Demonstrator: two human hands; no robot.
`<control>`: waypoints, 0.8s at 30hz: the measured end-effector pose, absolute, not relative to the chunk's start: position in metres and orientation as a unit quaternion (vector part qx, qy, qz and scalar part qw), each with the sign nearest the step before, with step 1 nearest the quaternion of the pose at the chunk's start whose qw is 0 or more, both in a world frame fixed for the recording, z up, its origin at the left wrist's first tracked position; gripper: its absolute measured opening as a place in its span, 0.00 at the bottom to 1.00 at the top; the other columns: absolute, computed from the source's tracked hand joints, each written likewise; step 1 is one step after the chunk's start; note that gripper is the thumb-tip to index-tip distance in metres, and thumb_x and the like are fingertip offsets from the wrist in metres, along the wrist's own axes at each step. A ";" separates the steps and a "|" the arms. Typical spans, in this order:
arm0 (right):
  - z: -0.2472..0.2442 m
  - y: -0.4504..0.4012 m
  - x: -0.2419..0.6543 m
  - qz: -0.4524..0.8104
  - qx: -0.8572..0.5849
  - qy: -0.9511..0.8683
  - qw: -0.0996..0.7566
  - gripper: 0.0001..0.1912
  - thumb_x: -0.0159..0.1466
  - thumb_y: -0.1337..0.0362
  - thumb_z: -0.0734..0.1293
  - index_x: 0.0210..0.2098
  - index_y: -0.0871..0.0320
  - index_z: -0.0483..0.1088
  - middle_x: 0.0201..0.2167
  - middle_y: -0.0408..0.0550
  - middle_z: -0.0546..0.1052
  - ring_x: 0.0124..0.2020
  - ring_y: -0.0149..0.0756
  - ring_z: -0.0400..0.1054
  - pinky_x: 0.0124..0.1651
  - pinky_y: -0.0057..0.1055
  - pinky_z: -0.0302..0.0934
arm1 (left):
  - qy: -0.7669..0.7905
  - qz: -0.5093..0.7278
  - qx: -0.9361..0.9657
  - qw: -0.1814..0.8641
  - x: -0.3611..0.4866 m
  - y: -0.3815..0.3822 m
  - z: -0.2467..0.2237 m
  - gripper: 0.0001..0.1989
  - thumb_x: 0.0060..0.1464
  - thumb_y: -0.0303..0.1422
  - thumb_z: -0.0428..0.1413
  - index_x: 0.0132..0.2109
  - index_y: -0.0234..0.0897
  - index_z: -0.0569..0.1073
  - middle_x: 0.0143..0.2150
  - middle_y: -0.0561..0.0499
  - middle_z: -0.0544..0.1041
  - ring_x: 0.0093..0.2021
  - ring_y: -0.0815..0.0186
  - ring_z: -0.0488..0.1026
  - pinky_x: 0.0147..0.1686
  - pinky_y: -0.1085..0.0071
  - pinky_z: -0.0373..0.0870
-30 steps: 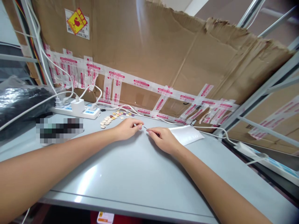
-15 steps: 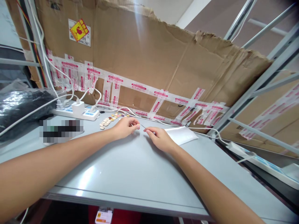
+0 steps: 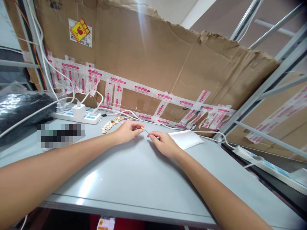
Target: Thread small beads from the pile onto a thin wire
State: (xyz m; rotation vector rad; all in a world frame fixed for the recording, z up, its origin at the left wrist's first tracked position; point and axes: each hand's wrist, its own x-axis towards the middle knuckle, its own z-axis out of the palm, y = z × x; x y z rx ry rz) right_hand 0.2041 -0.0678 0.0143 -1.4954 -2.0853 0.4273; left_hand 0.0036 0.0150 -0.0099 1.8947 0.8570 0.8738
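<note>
2 bare forearms, no sleeves; the left hand (image 3: 126, 131) and right hand (image 3: 163, 143) wear no gloves or rings.

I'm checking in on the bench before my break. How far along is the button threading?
Early, it seems. No threaded buttons show anywhere. In hand: the left hand pinches one small yellow button, and the right hand holds a thin needle pointed at it, tip close to the button. Left: a pile of loose buttons lies on the table behind the left hand. I can't make out any thread.
</note>
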 end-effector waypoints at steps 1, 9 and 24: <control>0.015 -0.068 0.204 0.160 -0.556 -0.771 0.265 0.16 0.67 0.58 0.56 0.29 0.56 0.69 0.27 0.41 0.70 0.30 0.33 0.60 0.34 0.30 0.52 | 0.341 0.350 0.758 0.432 0.004 0.015 -0.010 0.18 0.52 0.39 0.59 0.48 0.36 0.77 0.36 0.49 0.79 0.28 0.70 0.71 0.27 0.74 0.69; 0.017 -0.070 0.204 0.197 -0.566 -0.755 0.264 0.15 0.67 0.56 0.56 0.28 0.56 0.66 0.25 0.40 0.65 0.28 0.32 0.56 0.33 0.30 0.50 | 0.348 0.353 0.741 0.453 0.005 0.011 -0.006 0.17 0.51 0.37 0.60 0.47 0.34 0.77 0.36 0.49 0.79 0.27 0.71 0.72 0.28 0.73 0.70; 0.012 -0.066 0.208 0.309 -0.580 -0.704 0.270 0.16 0.63 0.60 0.57 0.39 0.57 0.74 0.17 0.36 0.57 0.19 0.29 0.50 0.27 0.29 0.47 | 0.328 0.373 0.738 0.456 0.006 0.019 -0.015 0.17 0.51 0.35 0.60 0.49 0.35 0.77 0.41 0.46 0.81 0.37 0.65 0.76 0.36 0.69 0.74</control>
